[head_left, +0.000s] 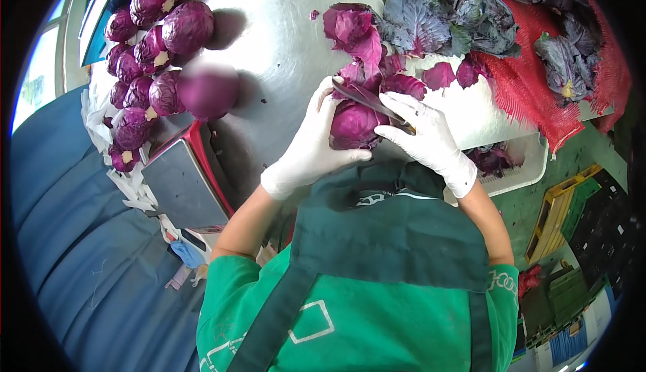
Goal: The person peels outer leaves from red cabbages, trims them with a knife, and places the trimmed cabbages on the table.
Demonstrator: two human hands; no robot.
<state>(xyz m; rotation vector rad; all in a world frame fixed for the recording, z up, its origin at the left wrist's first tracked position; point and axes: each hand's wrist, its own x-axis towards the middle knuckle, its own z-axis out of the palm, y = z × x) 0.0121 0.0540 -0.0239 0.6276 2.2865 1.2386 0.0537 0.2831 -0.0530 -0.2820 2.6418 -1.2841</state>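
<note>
My left hand point(313, 142), in a white glove, grips a red cabbage head point(353, 126) from its left side, thumb near its lower edge. In my gloved right hand point(421, 132) is a knife point(371, 102); its dark blade slants across the top of the cabbage and its tip lies near my left fingertips. Loose purple leaves point(353, 31) lie just beyond the cabbage on the metal table point(282, 74). Several cabbage heads point(187, 28) without dark outer leaves are gathered at the table's left, some showing pale cut stems.
Dark-leaved cabbages point(484, 21) lie on a red mesh sack point(530, 69) at the upper right. A white crate point(542, 157) holding purple leaves stands below the table's right edge. At the left are a grey panel with a red edge point(184, 185) and white paper-like strips point(128, 185). A wooden pallet point(560, 210) is at the right.
</note>
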